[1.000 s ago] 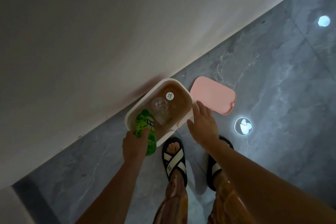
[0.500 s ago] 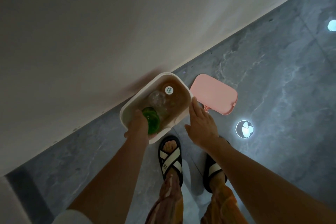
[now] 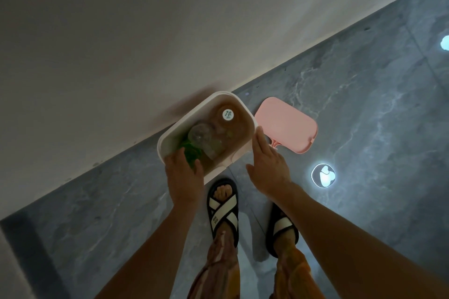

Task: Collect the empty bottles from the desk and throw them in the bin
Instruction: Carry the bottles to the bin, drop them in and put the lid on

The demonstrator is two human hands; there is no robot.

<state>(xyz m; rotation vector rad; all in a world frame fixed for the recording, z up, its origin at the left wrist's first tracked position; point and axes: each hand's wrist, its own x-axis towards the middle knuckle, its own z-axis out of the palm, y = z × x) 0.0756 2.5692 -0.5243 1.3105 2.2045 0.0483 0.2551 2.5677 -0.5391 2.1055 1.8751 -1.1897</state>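
A white rectangular bin [image 3: 167, 138] stands on the grey floor against the wall, lid off. Inside lie a clear bottle [image 3: 201, 132], a brown bottle with a white round cap [image 3: 228, 114] and a green bottle [image 3: 190, 150]. My left hand [image 3: 184, 178] reaches over the bin's near edge, fingers around the green bottle, which is partly sunk among the others. My right hand [image 3: 267, 165] hovers at the bin's right edge, fingers apart, holding nothing.
The bin's pink lid [image 3: 286, 124] lies flat on the floor to the right of the bin. A pale wall [image 3: 145, 31] runs diagonally behind it. My sandalled feet [image 3: 222, 206] stand just in front. Round light reflections [image 3: 323, 175] glow on the tiles.
My left hand has carried the green bottle from above the bin's near corner down into the bin. My right hand has shifted toward the bin's right rim.
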